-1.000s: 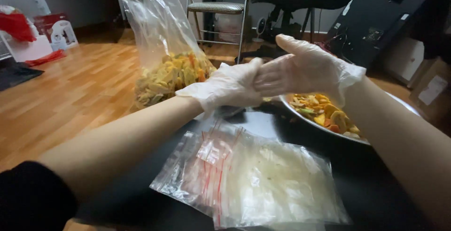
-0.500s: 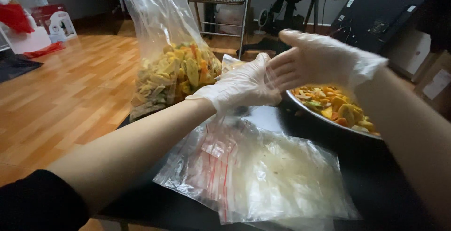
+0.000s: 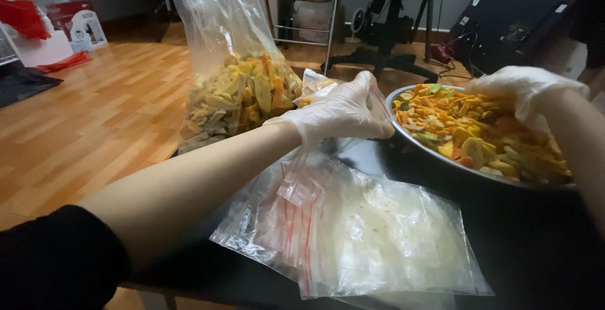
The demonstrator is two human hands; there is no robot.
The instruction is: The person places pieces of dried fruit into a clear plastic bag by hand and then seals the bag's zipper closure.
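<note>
My gloved left hand [image 3: 343, 111] pinches a thin, slippery small bag [image 3: 318, 86] by its mouth beside the bowl [image 3: 403, 134], while my right hand [image 3: 520, 89] rests half-curled on the brittle, light chips [image 3: 469, 130], best scooped loosely.

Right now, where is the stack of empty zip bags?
The stack of empty zip bags lies on the black table, front centre, below the left hand and the chip bowl.

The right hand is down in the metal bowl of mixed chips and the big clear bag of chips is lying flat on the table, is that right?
Not quite. The big clear bag stands upright, not flat, as the head view shows. The right hand is indeed down in the metal bowl of mixed chips.
</note>
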